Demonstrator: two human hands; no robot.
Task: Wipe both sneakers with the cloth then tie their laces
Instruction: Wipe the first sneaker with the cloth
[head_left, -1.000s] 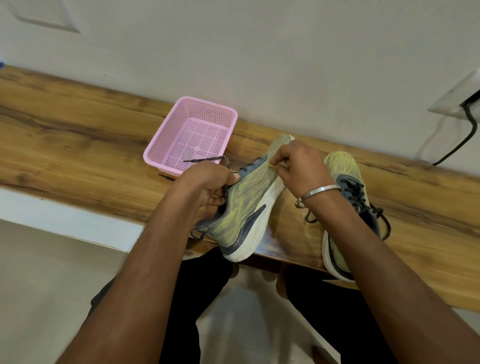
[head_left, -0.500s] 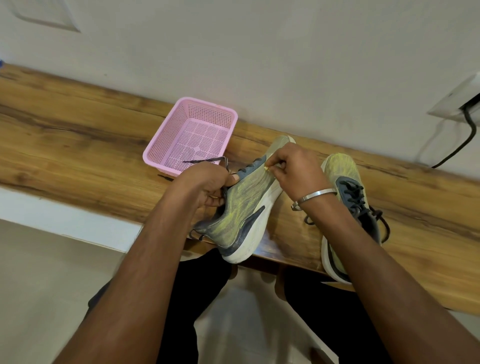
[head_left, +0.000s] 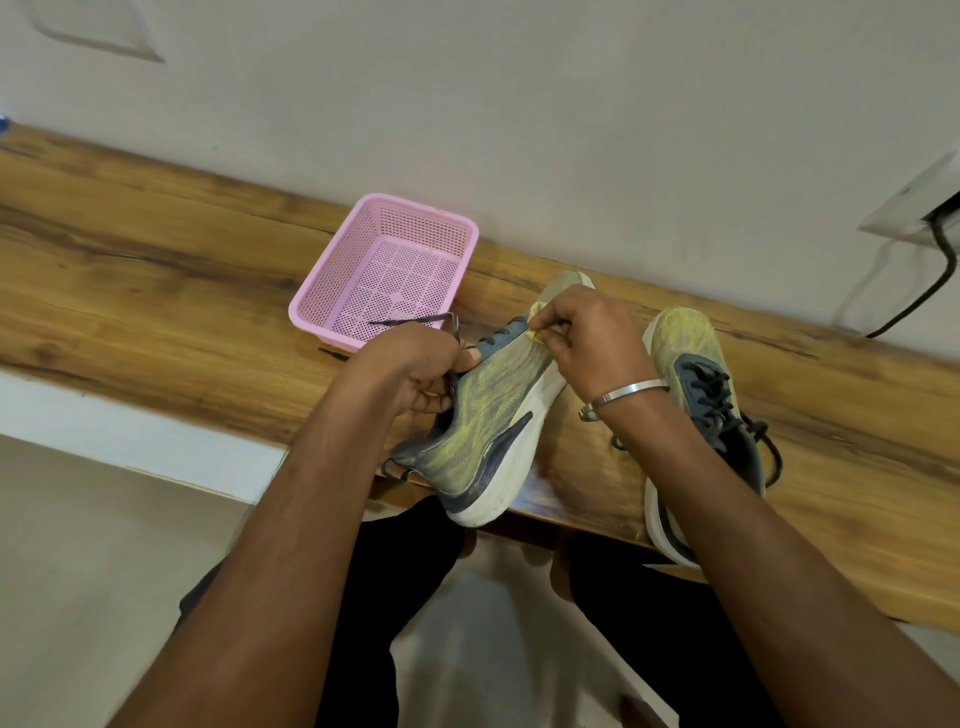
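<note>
A yellow-grey sneaker (head_left: 488, 415) with a white sole lies tilted on its side at the shelf's front edge, heel hanging over. My left hand (head_left: 415, 371) grips its collar, dark laces sticking out past the fingers. My right hand (head_left: 587, 338) pinches a small pale yellow cloth (head_left: 535, 332) against the sneaker's upper near the toe. The second sneaker (head_left: 696, 395) stands upright to the right, partly hidden by my right forearm, its dark laces loose.
A pink mesh basket (head_left: 332, 291) holding nothing stands on the wooden shelf (head_left: 130, 280) just left of the hands, against the wall. A wall socket with a black cable (head_left: 930, 275) is at the far right. My legs are below the shelf edge.
My right hand with the cloth has slid a little along the sneaker's upper near the toe. The left hand keeps its hold on the collar.
</note>
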